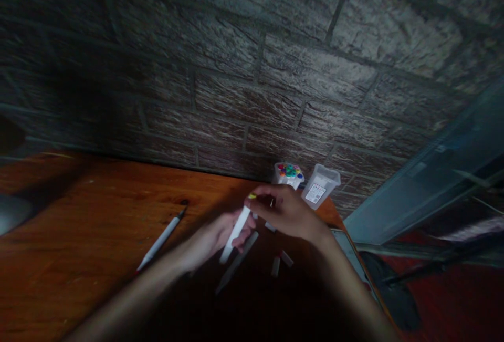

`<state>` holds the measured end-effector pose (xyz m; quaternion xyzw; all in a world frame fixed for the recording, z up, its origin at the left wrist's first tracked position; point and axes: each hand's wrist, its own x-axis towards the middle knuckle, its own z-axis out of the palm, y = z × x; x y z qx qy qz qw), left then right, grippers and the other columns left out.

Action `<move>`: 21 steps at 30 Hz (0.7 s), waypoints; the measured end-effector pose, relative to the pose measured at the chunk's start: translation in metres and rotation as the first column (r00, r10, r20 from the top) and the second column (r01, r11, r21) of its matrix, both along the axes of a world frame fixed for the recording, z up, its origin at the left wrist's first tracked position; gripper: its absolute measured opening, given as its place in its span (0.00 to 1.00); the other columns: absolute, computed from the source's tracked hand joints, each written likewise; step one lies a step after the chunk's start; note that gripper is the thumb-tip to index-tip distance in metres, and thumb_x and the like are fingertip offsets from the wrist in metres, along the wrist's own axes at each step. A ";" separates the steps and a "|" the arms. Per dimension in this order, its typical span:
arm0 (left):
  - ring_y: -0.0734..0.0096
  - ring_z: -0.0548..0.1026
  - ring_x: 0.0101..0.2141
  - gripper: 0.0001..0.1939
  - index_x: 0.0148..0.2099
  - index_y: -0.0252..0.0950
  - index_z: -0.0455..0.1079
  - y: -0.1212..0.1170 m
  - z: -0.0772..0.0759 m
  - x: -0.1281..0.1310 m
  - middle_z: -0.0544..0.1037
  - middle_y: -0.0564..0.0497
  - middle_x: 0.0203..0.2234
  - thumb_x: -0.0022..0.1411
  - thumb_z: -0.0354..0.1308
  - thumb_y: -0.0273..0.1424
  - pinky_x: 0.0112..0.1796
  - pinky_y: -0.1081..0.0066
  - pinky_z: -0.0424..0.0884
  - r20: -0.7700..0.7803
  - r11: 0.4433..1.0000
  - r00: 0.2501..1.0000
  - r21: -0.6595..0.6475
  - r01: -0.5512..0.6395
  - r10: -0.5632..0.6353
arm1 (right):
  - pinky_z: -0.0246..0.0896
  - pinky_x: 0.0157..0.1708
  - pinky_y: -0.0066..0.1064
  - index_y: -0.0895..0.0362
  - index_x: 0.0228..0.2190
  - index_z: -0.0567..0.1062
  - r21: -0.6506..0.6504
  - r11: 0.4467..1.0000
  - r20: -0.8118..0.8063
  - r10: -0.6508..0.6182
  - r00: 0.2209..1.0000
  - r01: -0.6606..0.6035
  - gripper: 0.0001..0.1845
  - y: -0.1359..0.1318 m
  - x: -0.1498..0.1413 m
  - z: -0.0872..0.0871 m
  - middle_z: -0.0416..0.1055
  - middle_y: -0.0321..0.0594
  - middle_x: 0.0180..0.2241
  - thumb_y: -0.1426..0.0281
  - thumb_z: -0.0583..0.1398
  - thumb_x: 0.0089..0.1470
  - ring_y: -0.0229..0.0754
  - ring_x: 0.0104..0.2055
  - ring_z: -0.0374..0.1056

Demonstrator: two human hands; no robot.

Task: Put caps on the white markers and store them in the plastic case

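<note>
My left hand [220, 237] is closed round the lower part of a white marker [237, 230] with a yellow tip. My right hand [285, 210] pinches the marker's upper end by the yellow tip. Both hands hover over a wooden table [79, 237]. Just behind them stands a clear container [289, 174] full of markers with coloured caps. An empty clear lid or box [321, 186] with a label leans beside it.
Another white marker [161, 238] with a dark tip lies to the left. A grey marker [237, 261] and two small caps [281, 262] lie below my hands. A brick wall [252, 69] rises behind. The table's edge is at the right, with a dark floor beyond it.
</note>
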<state>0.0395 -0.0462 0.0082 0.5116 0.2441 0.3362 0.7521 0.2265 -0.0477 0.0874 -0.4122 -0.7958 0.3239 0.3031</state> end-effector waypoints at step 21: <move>0.60 0.76 0.48 0.18 0.53 0.37 0.74 -0.013 -0.012 0.012 0.80 0.46 0.48 0.72 0.48 0.39 0.51 0.67 0.67 -0.496 0.800 0.841 0.584 0.138 0.217 | 0.45 0.25 0.31 0.54 0.19 0.58 -0.280 0.957 -0.072 0.061 0.995 -0.079 0.35 0.026 -0.021 -0.039 0.51 0.29 0.18 0.42 0.39 0.63 0.34 0.22 0.50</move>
